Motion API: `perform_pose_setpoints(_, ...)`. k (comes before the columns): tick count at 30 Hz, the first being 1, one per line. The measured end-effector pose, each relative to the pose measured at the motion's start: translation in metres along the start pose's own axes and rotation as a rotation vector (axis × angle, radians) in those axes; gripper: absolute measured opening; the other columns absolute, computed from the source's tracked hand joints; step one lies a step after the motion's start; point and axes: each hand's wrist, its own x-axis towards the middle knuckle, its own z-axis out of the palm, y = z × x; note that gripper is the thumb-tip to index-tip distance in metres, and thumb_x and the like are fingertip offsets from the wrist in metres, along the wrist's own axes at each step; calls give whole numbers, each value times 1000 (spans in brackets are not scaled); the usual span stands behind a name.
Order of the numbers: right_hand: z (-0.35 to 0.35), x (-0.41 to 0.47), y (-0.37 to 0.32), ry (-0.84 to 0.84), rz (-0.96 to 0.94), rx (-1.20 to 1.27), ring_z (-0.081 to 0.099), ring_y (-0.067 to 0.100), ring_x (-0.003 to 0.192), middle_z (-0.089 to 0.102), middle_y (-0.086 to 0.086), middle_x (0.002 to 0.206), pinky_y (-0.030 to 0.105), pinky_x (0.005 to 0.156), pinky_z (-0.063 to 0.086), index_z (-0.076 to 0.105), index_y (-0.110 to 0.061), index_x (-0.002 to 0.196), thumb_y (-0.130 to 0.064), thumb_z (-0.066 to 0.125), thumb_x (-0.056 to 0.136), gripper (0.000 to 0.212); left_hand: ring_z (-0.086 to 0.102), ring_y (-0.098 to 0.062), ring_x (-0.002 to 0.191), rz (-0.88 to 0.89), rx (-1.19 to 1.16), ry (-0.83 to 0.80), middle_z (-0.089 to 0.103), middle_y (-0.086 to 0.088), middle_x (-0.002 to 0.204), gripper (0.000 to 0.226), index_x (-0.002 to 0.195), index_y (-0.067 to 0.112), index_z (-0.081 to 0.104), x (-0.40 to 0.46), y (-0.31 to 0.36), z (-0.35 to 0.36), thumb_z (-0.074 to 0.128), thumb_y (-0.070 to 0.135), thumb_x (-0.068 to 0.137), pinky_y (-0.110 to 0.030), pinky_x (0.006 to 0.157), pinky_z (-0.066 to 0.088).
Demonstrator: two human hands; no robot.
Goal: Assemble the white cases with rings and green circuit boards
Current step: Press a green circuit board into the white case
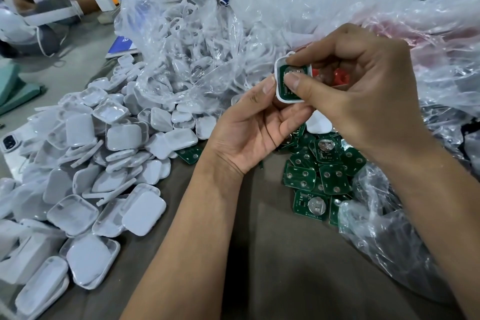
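Case: a white case held up between both hands, above the pile of green circuit boards on the tabletop.
Left hand: fingers curled under the case, thumb on its left rim.
Right hand: thumb and forefinger pinch a green board into the case's open face (seating looks unfinished).
Key relation: board lies flat inside the case, long axis near-to-far; right hand is directly on it.
Spare cases: heaped at left.

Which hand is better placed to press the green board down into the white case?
The right hand: its thumb already rests on the green circuit board inside the square white plastic case, which the left hand holds from below.
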Motion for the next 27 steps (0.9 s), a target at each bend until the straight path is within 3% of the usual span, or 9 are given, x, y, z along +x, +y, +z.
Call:
perform_pose_setpoints(8, 1, 1, 3, -27, 18, 64, 66, 28, 75, 72, 12, 94, 28, 62, 52, 77, -13, 100, -19, 83, 87, 16, 76, -30, 92, 9, 26, 13, 74, -20, 106, 37, 103, 0, 76, 0, -1, -1, 88, 11, 70, -34, 80, 63)
perform_pose_setpoints(13, 2, 1, 3, -38, 37, 116, 71, 33, 78, 74, 12, 94, 44, 64, 60, 77, -15, 101, -17, 83, 87, 16, 76, -25, 94, 12, 54, 21, 76, -16, 105, 32, 101, 3, 78, 1, -1, -2, 86, 15, 73, -31, 82, 62)
perform_pose_setpoints(16, 2, 2, 3, -52, 54, 150, 66, 22, 70, 67, 3, 84, 30, 58, 52, 74, -14, 104, -16, 83, 86, 20, 76, -24, 96, 20, 71, 20, 76, -16, 106, 33, 102, 4, 79, 1, -1, -3, 88, 15, 72, -31, 82, 62)
perform_pose_setpoints(20, 2, 2, 4, -52, 90, 249, 61, 17, 74, 59, 2, 87, 32, 64, 53, 60, -11, 114, -14, 85, 80, 42, 75, -32, 100, 40, 11, 11, 73, -25, 110, 43, 111, -4, 74, 1, -1, -3, 86, 2, 71, -37, 82, 63)
perform_pose_setpoints(23, 2, 2, 4, -73, 82, 320, 60, 12, 76, 58, 1, 89, 29, 66, 54, 57, -12, 115, -11, 86, 81, 45, 74, -34, 104, 54, -20, -8, 71, -28, 113, 44, 113, -5, 72, -1, -1, -2, 85, -3, 71, -41, 84, 62)
perform_pose_setpoints(27, 2, 0, 2, -72, 37, 289, 58, 16, 75, 57, 4, 90, 43, 64, 56, 59, -16, 112, -13, 85, 82, 40, 72, -36, 107, 46, -46, -47, 70, -29, 115, 42, 114, -7, 71, -2, -1, 0, 83, -4, 74, -41, 87, 62)
